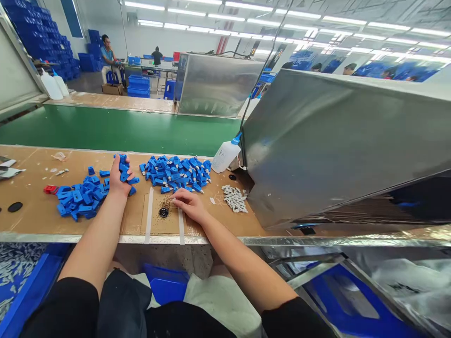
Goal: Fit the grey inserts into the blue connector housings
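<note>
Factory hall, ceiling strip lights; stacked blue crates [38, 33] at far left. Green conveyor belt [120, 129] runs behind the brown bench [31, 206]. Steel housing [334, 141] covers the bench's right end. Left pile of blue plastic parts [82, 195] lies toward the bench's left; right pile [176, 172] mid-bench near the back edge. White squeeze bottle [225, 155] beside the housing. Left hand [120, 178] closed around several blue parts. Right hand [188, 203] flat, fingers loosely extended, holding nothing, near the front edge.
</note>
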A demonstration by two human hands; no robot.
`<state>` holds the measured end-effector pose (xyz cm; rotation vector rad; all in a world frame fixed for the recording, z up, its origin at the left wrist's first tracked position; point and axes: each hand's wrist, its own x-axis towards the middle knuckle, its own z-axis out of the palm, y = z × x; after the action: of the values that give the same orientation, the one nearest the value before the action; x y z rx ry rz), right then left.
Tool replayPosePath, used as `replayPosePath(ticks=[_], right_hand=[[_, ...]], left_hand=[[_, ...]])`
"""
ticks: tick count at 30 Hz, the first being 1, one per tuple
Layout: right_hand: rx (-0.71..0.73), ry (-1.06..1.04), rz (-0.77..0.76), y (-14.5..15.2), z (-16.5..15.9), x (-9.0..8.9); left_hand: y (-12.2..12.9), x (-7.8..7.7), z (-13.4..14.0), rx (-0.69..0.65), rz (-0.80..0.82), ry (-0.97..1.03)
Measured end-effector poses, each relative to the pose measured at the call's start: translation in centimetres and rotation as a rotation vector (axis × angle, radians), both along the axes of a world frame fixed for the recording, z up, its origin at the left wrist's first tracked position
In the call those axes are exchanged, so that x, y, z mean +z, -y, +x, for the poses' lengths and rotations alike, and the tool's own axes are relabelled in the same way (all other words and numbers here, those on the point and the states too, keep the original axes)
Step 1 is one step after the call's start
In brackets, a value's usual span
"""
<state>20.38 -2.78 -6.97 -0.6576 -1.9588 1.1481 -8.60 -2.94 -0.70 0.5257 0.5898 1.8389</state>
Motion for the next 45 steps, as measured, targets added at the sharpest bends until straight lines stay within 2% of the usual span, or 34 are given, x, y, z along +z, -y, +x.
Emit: replayPosePath(ticks=[4,9,14,21,26,35,37,42,45], right_hand=[[0.042,0.112,-0.037,0.7,-0.1,-0.5],[0.047,0.164,-0.028,1.3,-0.1,-0.7],[0.129,0.152,0.130,1.3,-0.1,0.0],[0.252,0.160,0.300,1.6,-0.1,0.3],[0.290,0.210,0.338,1.8,0.0,0.7],[0.356,0.181,0.317,1.6,0.0,0.9],[0.287,0.122,0.302,1.5,0.0,0.8],[-0.140,-0.095,0.187,1.0,0.4,0.7],[-0.232,-0.192,0.127,0.8,0.5,0.8]], left_hand=[[0.3,-0.5,2.0,-0.091,0.006,-0.136],[0.6,-0.8,3.7,-0.144,0.056,-0.302],[0.9,-0.9,4.9,-0.179,0.017,-0.403],[0.8,-1.0,5.0,-0.316,-0.084,-0.489],[0.7,-1.0,4.8,-0.354,-0.169,-0.497],[0.6,-0.8,4.3,-0.641,-0.373,-0.620],[0.5,-0.9,4.1,-0.678,-0.399,-0.621],[0.6,-0.8,4.0,-0.807,-0.428,-0.634],[0.8,-0.6,4.3,-0.857,-0.455,-0.677]])
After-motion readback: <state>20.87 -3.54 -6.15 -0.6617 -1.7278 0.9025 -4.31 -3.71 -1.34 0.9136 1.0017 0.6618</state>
